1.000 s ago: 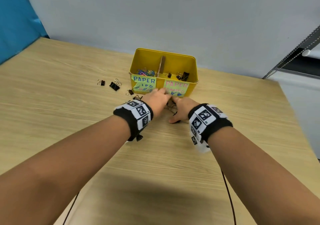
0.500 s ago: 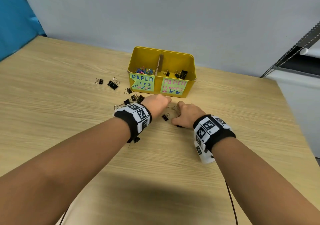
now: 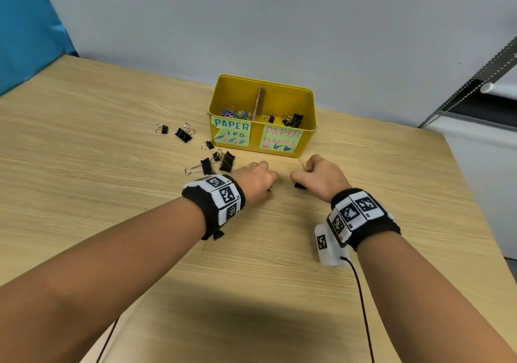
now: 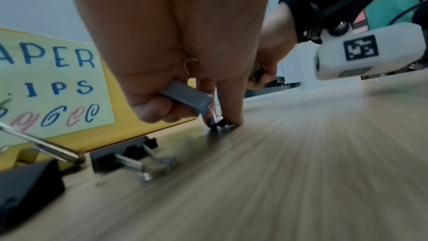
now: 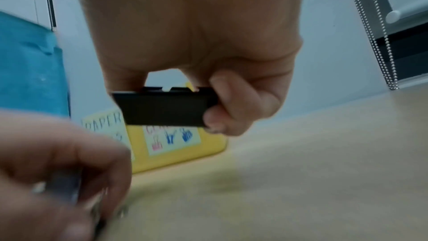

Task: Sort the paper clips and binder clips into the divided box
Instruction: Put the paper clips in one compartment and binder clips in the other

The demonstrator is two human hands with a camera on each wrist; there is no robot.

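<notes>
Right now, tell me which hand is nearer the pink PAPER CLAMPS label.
Right. The right hand sits just in front of the pink label; the left hand lies further left, nearer the green label's side.

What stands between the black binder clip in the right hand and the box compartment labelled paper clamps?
Nothing visible. The right hand grips the black binder clip just in front of the open-topped yellow metal box; only its front wall must be cleared.

Black clips (image 3: 183, 134) (loose) beside box (image 3: 307, 136).

Wooden table (image 3: 363, 292) with yellow box (image 3: 306, 138), binder clips (image 3: 184, 134)
</notes>
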